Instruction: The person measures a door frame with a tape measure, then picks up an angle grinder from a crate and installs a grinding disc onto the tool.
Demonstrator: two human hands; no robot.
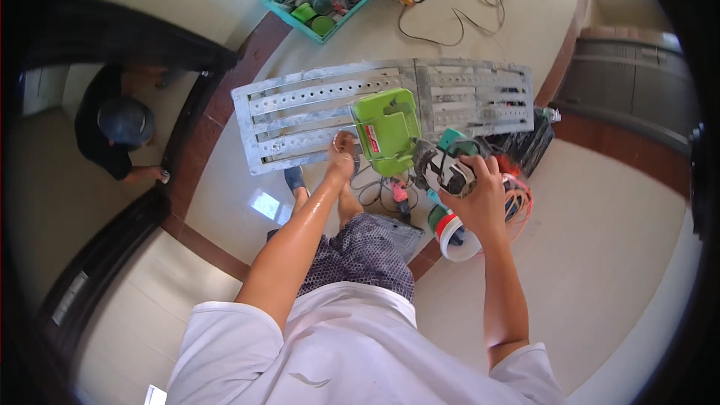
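Observation:
A green plastic case (384,131) with a red-and-white label rests on a paint-spattered metal platform bench (300,116). My left hand (343,154) is at the case's left edge with its fingers curled; what they hold, if anything, is hard to make out. On the right, my right hand (481,193) has its thumb and fingers around a dark, round-bodied tool (433,167) with pale parts; its exact kind is unclear. A teal piece (450,139) shows beside that tool. Below stands a white bucket (460,248) with things inside.
A teal crate (324,33) full of tools and containers stands beyond the bench, near a loose black cable (480,28). A pink-and-black power tool (400,196) lies on the floor by my legs. Another person (120,124) in dark clothes crouches in the doorway at left.

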